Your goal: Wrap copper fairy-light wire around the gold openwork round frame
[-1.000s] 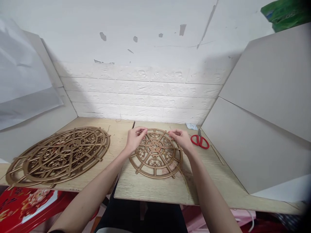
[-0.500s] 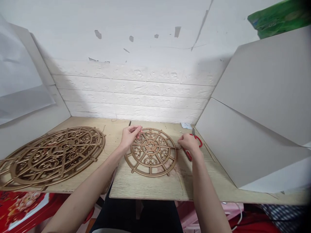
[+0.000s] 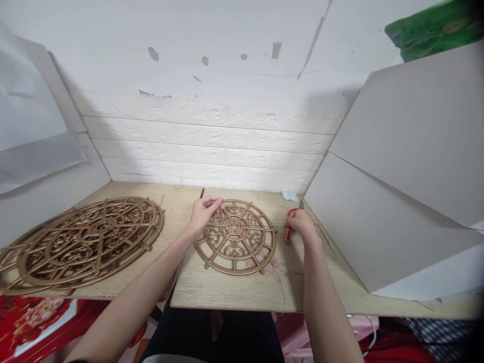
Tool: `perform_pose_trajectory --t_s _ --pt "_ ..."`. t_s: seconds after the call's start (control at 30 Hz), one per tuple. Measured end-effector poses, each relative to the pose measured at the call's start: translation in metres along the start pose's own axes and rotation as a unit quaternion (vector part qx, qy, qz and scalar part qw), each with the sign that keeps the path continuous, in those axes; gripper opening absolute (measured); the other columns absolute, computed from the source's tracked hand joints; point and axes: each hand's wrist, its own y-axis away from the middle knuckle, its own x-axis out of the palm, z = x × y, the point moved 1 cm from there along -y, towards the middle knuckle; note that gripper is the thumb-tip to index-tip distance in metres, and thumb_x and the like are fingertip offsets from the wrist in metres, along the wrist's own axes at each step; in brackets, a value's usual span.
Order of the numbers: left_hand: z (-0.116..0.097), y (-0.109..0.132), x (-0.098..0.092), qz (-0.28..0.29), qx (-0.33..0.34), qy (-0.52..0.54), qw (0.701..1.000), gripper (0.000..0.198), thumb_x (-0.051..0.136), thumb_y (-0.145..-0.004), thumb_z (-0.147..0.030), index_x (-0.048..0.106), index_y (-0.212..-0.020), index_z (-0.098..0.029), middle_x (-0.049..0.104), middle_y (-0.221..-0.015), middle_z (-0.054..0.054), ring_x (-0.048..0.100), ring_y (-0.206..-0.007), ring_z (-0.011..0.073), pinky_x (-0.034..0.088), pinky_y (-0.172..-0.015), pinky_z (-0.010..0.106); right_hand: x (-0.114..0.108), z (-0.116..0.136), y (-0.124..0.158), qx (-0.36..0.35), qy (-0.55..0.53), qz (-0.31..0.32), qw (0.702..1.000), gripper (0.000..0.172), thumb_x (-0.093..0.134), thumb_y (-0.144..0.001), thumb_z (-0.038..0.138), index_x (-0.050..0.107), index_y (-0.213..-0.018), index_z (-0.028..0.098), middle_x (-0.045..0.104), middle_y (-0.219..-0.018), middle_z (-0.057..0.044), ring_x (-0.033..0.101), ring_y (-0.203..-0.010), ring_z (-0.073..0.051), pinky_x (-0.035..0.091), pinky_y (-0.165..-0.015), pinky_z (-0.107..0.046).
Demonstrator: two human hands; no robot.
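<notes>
A white wall with brick-pattern panels (image 3: 212, 136) backs the bench, and tall grey cardboard sheets (image 3: 397, 191) close off its right side. The light wooden tabletop (image 3: 234, 287) runs across in front of the person. On its left part lies a large round gold filigree lattice (image 3: 81, 242), flat and well apart from both hands. Near the middle of the bench, right in front of the person, lies a smaller round gold ornamental disc (image 3: 236, 237), also flat.

The left hand (image 3: 202, 214) sits at the disc's far-left edge, thumb and fingertips (image 3: 217, 203) pinched together just over the rim. What they pinch is too small to make out.

The right hand (image 3: 302, 224) is just beside the disc's right edge, curled down over a pair of red-handled scissors (image 3: 288, 234) on the table. Its fingers are closed around the handles. Red shows on either side of the hand, and the metal tip pokes out behind it, towards the cardboard. A fine strand (image 3: 279, 228) seems to run from the disc towards this hand.
</notes>
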Motion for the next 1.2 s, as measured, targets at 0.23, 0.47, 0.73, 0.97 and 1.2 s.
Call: perform_pose_trajectory --t_s 0.23,0.47,0.73,0.97,1.2 --pt "0.001 0.003 0.004 0.023 -0.011 -0.014 1.000 0.031 0.071 -0.063 -0.040 0.068 -0.077 -0.012 0.064 -0.063 0.004 0.044 -0.046 0.0070 0.034 -0.042 0.020 0.007 0.023 0.006 -0.003 -0.085 0.004 0.996 0.013 0.065 -0.053 0.011 0.058 -0.063 0.016 0.066 -0.066 -0.005 0.064 -0.072 -0.020 0.045 -0.062 -0.026" --pt "0.003 0.008 0.009 0.063 0.072 -0.118 0.988 0.026 0.067 -0.069 -0.037 0.071 -0.084 -0.016 0.070 -0.081 0.008 0.060 -0.072 0.0171 0.047 -0.061 0.027 0.016 0.070 0.027 -0.143 -0.501 0.086 0.849 0.039 0.081 -0.052 0.027 0.057 -0.082 0.016 0.067 -0.081 -0.004 0.064 -0.078 -0.016 0.052 -0.075 -0.031" --pt "0.007 0.018 0.024 0.162 0.044 -0.045 0.985 0.037 0.072 -0.065 -0.029 0.065 -0.097 -0.013 0.069 -0.084 0.008 0.063 -0.077 0.0176 0.049 -0.071 0.030 0.036 0.103 0.054 -0.165 -0.578 0.160 0.783 0.041 0.080 -0.056 0.027 0.059 -0.091 0.019 0.066 -0.087 -0.003 0.062 -0.079 -0.014 0.052 -0.077 -0.030" --pt "0.003 0.019 0.025 0.134 -0.035 0.044 0.989 0.042 0.073 -0.064 -0.031 0.063 -0.100 -0.012 0.068 -0.081 0.007 0.054 -0.054 0.0092 0.040 -0.045 0.020 0.020 0.101 0.056 -0.165 -0.599 0.227 0.750 0.058 0.078 -0.060 0.029 0.054 -0.113 0.024 0.064 -0.111 -0.006 0.061 -0.100 -0.019 0.048 -0.090 -0.037" --pt "0.004 0.009 0.014 0.054 -0.042 0.108 0.992 0.036 0.071 -0.066 -0.031 0.063 -0.096 -0.012 0.068 -0.090 0.011 0.061 -0.073 0.0147 0.042 -0.052 0.021 0.017 0.084 0.044 -0.119 -0.529 0.165 0.824 0.037 0.061 -0.075 0.053 0.059 -0.084 0.017 0.044 -0.042 0.008 0.043 -0.037 -0.008 0.042 -0.045 -0.023"
